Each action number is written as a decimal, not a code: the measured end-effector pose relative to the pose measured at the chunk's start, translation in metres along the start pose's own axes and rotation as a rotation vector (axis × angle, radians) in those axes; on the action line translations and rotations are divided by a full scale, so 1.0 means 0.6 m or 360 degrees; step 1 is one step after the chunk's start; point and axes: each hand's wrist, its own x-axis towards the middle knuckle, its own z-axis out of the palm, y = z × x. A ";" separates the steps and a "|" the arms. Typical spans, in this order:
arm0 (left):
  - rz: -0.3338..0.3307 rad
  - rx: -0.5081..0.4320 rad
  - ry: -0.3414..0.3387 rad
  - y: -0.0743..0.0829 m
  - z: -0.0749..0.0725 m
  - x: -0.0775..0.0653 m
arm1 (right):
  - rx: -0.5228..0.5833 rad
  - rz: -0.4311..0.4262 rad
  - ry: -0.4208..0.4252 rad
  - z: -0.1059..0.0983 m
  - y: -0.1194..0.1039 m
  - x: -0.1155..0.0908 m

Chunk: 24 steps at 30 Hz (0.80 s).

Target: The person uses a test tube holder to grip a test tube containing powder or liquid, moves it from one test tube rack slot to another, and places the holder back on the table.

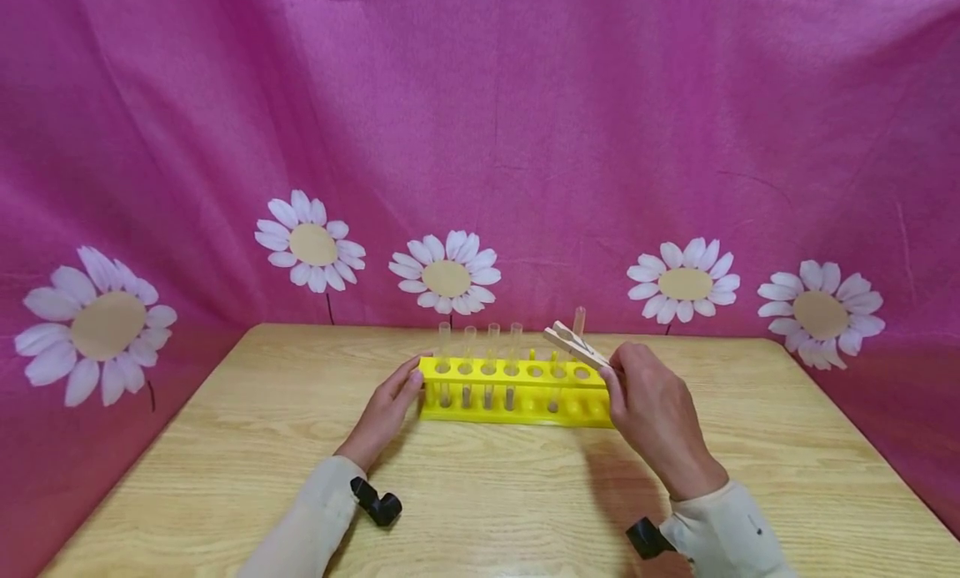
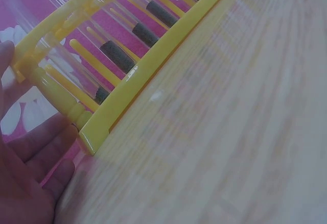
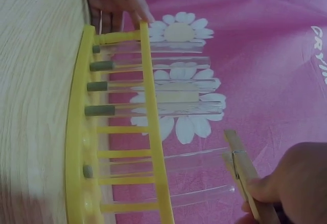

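Note:
My left hand holds the left end of a yellow test tube rack, thumb in front and fingers behind. The left wrist view shows its fingers against the end post. In my right hand is a wooden clothespin, pinched by thumb and fingers above the rack's right part. Its front end overlaps the upper end of a test tube in the right wrist view. That tube stands in the rack with a little dark grains at its bottom. Several tubes with dark grains fill the left holes.
Another tube rises at the rack's back right, its rounded end outward in the right wrist view. Yellow pegs line the rack. A wood-grain table lies beneath; a pink cloth with daisies hangs behind it.

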 end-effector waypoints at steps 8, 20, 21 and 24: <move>0.0002 -0.0008 0.0010 0.001 0.001 0.002 | -0.0021 0.0041 -0.0061 0.007 0.004 0.000; -0.0025 0.0003 0.0017 0.001 0.002 0.001 | -0.0051 0.0058 -0.0144 0.022 0.012 -0.002; -0.0032 0.0006 0.0023 0.001 0.002 0.001 | -0.0051 0.0059 -0.0148 0.022 0.013 -0.002; -0.0027 0.0014 0.0024 0.001 0.002 0.001 | -0.0055 0.0060 -0.0159 0.024 0.013 -0.003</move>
